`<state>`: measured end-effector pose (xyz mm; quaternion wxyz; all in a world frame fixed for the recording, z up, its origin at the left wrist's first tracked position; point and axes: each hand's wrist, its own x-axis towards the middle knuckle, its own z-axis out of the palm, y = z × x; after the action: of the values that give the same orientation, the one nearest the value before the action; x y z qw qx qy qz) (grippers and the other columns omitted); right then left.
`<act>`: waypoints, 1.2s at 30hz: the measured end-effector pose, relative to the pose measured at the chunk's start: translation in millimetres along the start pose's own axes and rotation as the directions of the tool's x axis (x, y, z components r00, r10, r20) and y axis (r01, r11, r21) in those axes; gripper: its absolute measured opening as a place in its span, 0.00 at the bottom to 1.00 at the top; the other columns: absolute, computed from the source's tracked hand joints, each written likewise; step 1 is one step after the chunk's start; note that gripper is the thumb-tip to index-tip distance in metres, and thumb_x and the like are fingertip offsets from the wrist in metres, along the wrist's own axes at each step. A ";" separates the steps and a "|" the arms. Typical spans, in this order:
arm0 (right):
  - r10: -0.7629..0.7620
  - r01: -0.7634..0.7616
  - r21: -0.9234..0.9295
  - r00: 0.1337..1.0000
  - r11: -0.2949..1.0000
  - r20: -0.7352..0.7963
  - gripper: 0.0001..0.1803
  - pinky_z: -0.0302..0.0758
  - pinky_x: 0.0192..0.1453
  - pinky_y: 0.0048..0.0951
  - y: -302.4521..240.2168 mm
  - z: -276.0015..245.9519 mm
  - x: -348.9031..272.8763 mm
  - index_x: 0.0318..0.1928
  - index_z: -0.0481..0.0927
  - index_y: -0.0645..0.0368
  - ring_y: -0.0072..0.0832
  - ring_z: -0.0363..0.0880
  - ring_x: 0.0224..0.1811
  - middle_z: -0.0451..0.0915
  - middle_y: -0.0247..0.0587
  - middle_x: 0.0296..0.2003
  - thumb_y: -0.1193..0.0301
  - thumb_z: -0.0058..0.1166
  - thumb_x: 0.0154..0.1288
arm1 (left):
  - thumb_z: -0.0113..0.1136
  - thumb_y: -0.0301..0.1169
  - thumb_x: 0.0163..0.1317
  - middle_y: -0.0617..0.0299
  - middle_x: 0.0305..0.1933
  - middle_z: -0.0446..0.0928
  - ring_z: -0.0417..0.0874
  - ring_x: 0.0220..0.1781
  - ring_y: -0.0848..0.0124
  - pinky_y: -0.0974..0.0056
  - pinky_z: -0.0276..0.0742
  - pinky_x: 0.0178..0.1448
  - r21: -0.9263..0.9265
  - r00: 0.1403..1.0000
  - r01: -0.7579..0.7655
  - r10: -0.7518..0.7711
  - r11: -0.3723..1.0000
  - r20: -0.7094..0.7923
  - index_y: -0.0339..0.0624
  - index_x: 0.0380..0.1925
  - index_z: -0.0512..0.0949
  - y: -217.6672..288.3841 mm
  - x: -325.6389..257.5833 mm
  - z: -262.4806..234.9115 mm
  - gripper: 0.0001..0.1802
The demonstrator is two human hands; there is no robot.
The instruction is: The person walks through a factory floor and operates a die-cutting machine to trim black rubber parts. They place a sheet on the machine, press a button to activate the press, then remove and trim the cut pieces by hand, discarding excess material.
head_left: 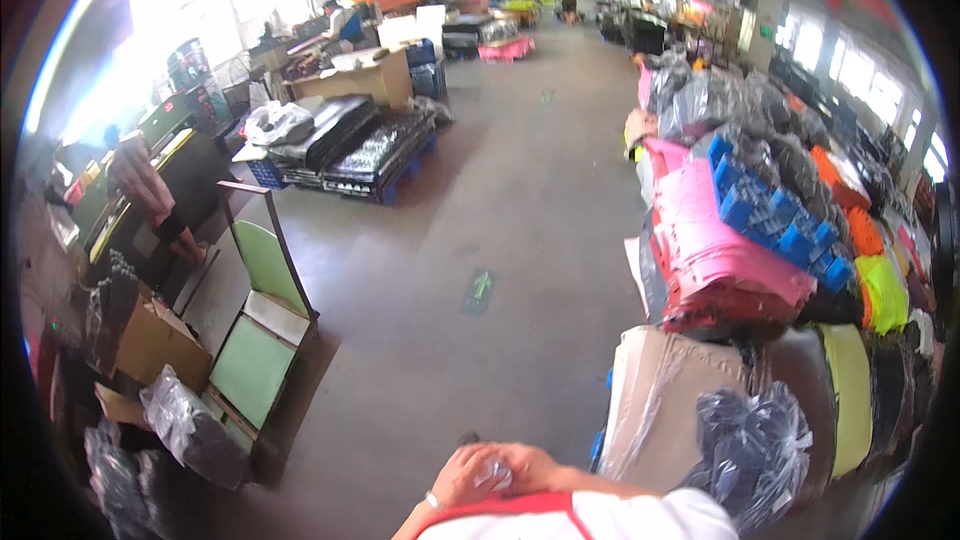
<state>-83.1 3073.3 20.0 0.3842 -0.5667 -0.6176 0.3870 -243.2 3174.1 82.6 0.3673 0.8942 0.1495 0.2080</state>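
My left hand (pixel 460 480), with a pale band at its wrist, is held close in front of my body at the bottom of the view. My right hand (pixel 529 464) meets it, and the fingers of both are curled together. Between them shows a small, shiny, whitish crumpled thing (pixel 492 474), perhaps clear plastic; its kind is too small to tell. A dark tip pokes out just beyond the left fingers. Both hands are above the grey floor (pixel 400 420), apart from the stacks around.
At left stands a green-decked cart (pixel 253 370) with an upright handle, beside a cardboard box (pixel 160 345) and a plastic-wrapped bundle (pixel 195 430). Stacked pink sheets (pixel 715 230), a blue pallet (pixel 770 215) and beige sheets (pixel 670 390) line the right. A person (pixel 145 185) works at far left.
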 end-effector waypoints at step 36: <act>0.956 -0.954 -0.124 0.283 0.273 -0.072 0.26 0.71 0.62 0.45 403.9 -792.9 545.9 0.58 0.73 0.54 0.46 0.73 0.60 0.76 0.52 0.54 0.53 0.51 0.64 | 0.73 0.40 0.48 0.54 0.50 0.81 0.80 0.53 0.55 0.54 0.76 0.57 0.075 0.950 -0.234 0.211 0.969 0.231 0.48 0.45 0.82 -482.3 1089.8 -9.4 0.23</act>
<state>769.5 3675.1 -8.0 0.0291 -0.8461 -0.1842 0.4994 643.9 3968.1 27.5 0.3100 0.9403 0.0162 0.1394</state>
